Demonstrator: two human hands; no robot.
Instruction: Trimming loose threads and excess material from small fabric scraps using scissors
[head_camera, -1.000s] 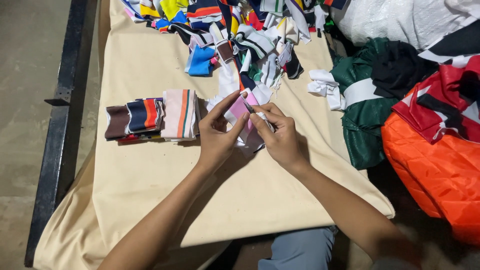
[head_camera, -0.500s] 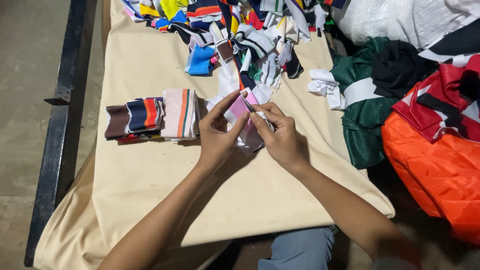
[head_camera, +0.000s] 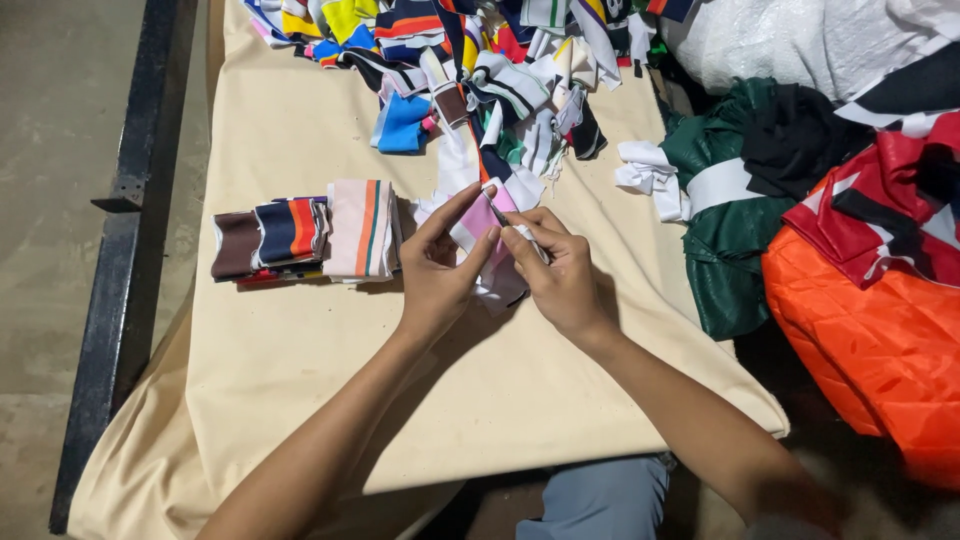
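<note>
Left hand (head_camera: 435, 275) pinches a pink-and-white strip (head_camera: 478, 228) over the cloth (head_camera: 300, 370); right hand (head_camera: 562, 275) is closed on a small blade (head_camera: 497, 211) at the strip's edge. The stack (head_camera: 305, 235) lies just left. Fingertips crowd the blade — a slip could nick them.

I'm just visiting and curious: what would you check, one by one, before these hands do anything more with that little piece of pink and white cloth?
1. Both hands on the piece: ok. The left hand and right hand pinch the pink and white cloth piece between them.
2. Small tool in the right fingers: cannot tell what it is; it is thin and mostly hidden.
3. Fingers out of the tool's way: cannot tell; the left fingertips sit very close.
4. Folded striped stack tidy: ok, it lies beside the left hand.
5. Loose scrap pile apart from the stack: ok.
6. Bare cream table cover near the person: ok.
</note>
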